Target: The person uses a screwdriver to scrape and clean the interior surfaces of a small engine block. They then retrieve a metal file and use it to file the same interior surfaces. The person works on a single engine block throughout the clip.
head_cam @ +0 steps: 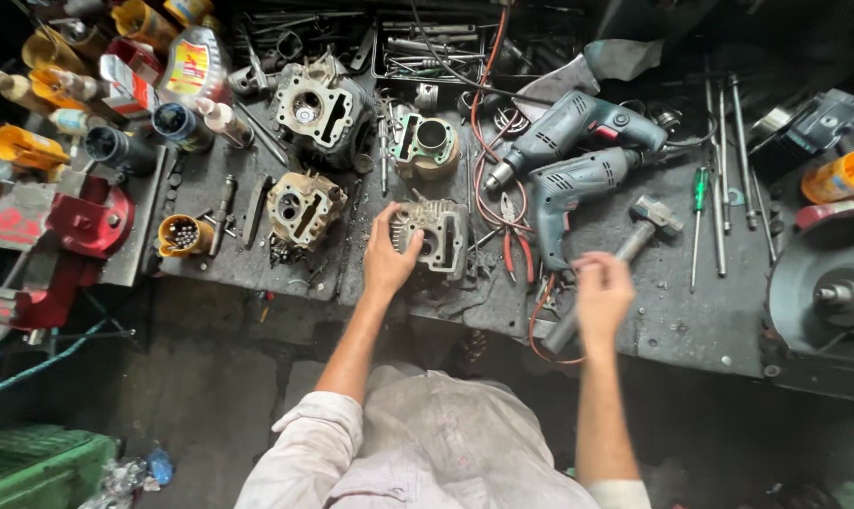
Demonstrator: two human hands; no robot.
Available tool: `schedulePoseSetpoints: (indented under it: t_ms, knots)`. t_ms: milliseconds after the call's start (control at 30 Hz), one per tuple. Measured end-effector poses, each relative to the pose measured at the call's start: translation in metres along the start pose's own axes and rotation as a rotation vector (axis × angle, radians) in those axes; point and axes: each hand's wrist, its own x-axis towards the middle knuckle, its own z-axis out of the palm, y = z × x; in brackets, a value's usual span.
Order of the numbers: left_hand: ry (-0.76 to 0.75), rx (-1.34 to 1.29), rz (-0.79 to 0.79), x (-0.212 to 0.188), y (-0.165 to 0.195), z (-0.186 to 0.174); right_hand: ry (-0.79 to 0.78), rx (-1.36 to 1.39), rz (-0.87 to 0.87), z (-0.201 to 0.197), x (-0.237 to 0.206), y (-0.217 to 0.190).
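An engine cylinder block (433,236) is seen on the dark tabletop (700,316), directly under the fingers of the left hand (389,253). It is judged to be a cast metal part: heavy for its bulk, rigid, and sharp along its cooling fins, with a greasy surface that may slip. A grip across its solid outer walls, not on the thin fins, is judged soundest.

The left hand is found partly closed, fingers curled over the near left edge of the cylinder block and pressing it to the tabletop; it is steadied rather than lifted. The right hand (603,292) is found wrapped around the handle of a hammer (625,247), whose head lies beyond the hand and slightly to its right. The hand is blurred, so the tightness of the grip cannot be judged exactly.

Just beyond the right hand, two blue-grey electric drills (578,155) are noted, with red-handled pliers (512,236) between the two hands. Beyond the left hand, a cylinder head (302,207) and a second cylinder block (427,143) are recorded. A green-handled screwdriver (698,203) lies to the right of the hammer, and a red bench vise (78,231) stands well to the left.
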Motion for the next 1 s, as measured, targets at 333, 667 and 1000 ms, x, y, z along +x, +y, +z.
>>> schedulePoseSetpoints:
  t_ms: [333, 667, 1000]
  knots:
    - [-0.261, -0.162, 0.088, 0.002, -0.042, -0.024, 0.306, -1.096, -0.279, -0.059, 0.073, 0.001]
    - [-0.22, -0.058, 0.316, -0.031, -0.066, -0.029, 0.055, -0.315, 0.581, -0.064, 0.062, -0.009]
    - [-0.102, -0.045, 0.377, -0.033, -0.073, -0.023, 0.179, 0.996, 0.067, -0.078, 0.028, -0.09]
